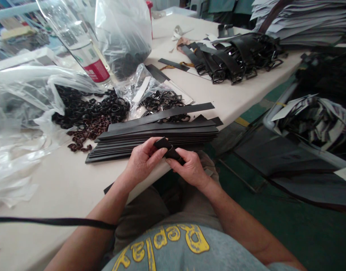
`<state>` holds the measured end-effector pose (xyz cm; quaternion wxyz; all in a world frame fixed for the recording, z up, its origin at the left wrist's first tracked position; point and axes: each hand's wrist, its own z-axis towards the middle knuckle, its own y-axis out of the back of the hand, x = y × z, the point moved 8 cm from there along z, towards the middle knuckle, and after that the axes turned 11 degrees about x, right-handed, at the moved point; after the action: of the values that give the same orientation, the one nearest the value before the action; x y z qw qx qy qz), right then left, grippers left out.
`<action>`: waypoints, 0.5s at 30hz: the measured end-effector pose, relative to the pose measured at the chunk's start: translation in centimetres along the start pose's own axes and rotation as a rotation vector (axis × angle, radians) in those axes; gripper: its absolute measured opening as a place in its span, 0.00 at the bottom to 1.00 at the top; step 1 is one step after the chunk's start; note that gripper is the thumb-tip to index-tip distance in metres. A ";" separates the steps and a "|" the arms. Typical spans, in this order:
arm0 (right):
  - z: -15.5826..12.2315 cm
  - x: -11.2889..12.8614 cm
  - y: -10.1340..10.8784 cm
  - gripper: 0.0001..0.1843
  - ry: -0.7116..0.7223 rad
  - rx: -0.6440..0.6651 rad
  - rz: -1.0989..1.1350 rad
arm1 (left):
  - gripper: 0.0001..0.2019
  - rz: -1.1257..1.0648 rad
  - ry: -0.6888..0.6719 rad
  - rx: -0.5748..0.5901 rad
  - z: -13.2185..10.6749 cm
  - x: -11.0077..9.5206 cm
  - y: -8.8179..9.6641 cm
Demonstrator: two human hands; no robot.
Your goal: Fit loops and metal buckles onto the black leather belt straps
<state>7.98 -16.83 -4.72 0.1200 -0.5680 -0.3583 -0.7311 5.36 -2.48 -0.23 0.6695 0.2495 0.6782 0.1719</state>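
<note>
Both my hands meet over the table's front edge on one folded black strap (165,145). My left hand (143,160) pinches the folded end with thumb and fingers closed. My right hand (189,167) grips the other part of the same strap, fingers curled around it. Just beyond them lies a flat stack of black straps (158,135). A heap of black and brown loops (90,113) spills from a clear bag behind the stack. A pile of dark metal buckles (161,101) lies on a clear plastic bag beside it.
The cream table (62,180) bears crumpled clear plastic bags (17,113) at left, a plastic bottle with a red label (89,60), and a row of finished black buckled belts (232,56) at the far right. A thin black strap (54,222) crosses the near edge. Stacked sheets sit beyond.
</note>
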 end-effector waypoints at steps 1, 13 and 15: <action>0.0 0.0 0.0 0.15 -0.001 0.001 -0.001 | 0.18 0.002 0.001 0.000 0.0 0.0 0.0; 0.0 0.0 0.0 0.16 -0.024 0.000 0.002 | 0.17 -0.007 -0.005 0.001 -0.1 -0.1 0.0; 0.0 0.0 0.1 0.16 -0.018 -0.004 -0.003 | 0.17 -0.011 -0.009 0.002 -0.1 -0.1 0.0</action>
<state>7.99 -16.90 -4.71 0.1143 -0.5744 -0.3588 -0.7268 5.26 -2.55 -0.11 0.6732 0.2469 0.6769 0.1664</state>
